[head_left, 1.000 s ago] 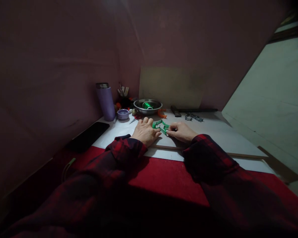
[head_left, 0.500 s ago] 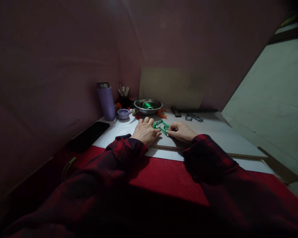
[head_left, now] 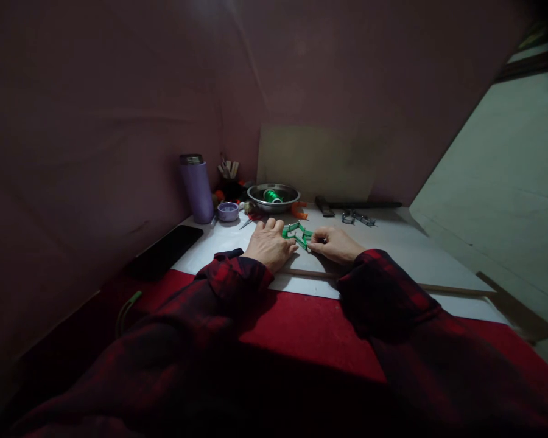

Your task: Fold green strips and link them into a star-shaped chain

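On a pale board [head_left: 393, 255], green thread [head_left: 301, 241] is strung around several upright nails in an angular, star-like outline. My left hand [head_left: 270, 244] rests palm down over the outline's left side, fingers spread and touching it; it covers part of the thread. At the right side, my right hand [head_left: 335, 244] is closed in a pinch on the green thread, its fingertips beside a nail. The exact strand between those fingertips is too small to make out.
Behind stand a metal bowl [head_left: 274, 198] with a green thread spool [head_left: 273, 196], an orange piece [head_left: 299, 211], a hammer [head_left: 324, 206] and dark nail-and-thread shapes [head_left: 358, 218]. Left are a purple tumbler [head_left: 196, 190], purple lid [head_left: 228, 212], scissors [head_left: 249, 222] and a black phone [head_left: 177, 242].
The whole view has shifted very slightly. Both hands keep almost the same places on the green thread outline, with only a tiny movement of the right fingertips.
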`<action>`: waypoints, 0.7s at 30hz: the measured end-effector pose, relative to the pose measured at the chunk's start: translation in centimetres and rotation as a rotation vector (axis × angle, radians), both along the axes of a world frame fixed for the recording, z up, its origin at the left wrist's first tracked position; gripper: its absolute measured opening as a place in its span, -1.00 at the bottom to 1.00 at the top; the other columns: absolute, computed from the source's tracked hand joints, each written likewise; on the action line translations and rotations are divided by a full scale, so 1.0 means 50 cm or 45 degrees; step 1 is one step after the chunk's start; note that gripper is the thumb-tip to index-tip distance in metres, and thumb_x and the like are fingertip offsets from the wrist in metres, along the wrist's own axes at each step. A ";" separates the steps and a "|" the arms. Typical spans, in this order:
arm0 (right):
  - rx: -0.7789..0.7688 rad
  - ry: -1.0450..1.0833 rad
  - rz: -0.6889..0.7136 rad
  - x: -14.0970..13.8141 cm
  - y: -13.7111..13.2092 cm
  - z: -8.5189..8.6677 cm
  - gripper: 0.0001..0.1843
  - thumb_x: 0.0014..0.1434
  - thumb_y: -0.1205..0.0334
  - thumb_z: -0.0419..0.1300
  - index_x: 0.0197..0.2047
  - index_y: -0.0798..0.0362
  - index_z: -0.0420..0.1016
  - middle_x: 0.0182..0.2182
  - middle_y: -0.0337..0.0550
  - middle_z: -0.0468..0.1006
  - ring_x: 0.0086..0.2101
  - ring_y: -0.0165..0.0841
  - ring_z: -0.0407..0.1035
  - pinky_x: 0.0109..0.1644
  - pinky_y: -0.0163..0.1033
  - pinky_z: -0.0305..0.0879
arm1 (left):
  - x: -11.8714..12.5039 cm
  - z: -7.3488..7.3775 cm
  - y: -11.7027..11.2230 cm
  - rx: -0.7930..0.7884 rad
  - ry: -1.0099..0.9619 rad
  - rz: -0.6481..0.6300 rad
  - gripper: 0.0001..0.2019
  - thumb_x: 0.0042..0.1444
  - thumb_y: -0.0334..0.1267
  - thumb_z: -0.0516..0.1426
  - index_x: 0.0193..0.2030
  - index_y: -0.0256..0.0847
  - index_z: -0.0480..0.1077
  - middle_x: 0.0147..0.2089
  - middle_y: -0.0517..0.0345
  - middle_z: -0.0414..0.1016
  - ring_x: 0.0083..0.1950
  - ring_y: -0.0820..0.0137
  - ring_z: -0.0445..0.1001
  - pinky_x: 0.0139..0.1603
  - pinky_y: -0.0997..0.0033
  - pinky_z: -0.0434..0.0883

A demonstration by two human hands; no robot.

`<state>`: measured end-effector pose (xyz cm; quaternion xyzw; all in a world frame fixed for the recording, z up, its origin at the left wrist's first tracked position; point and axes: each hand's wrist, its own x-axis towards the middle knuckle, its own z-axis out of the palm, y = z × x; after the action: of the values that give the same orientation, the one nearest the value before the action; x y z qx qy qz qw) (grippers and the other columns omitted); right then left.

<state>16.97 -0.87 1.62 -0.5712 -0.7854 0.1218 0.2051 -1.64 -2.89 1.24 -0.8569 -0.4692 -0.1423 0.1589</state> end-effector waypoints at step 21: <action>-0.018 0.047 0.013 0.001 -0.001 0.001 -0.82 -0.01 0.20 0.13 -0.57 0.08 0.41 -0.56 -0.20 0.44 -0.45 -0.39 0.27 -0.37 -0.29 0.12 | 0.001 -0.004 -0.003 0.007 -0.039 0.014 -0.70 0.19 -0.05 -0.01 -0.21 -0.06 0.51 -0.15 -0.05 0.26 -0.03 0.16 0.16 -0.10 0.17 0.15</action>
<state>17.01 -0.92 1.67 -0.5665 -0.7833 0.1391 0.2149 -1.59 -3.04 1.03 -0.8516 -0.4760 -0.1558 0.1548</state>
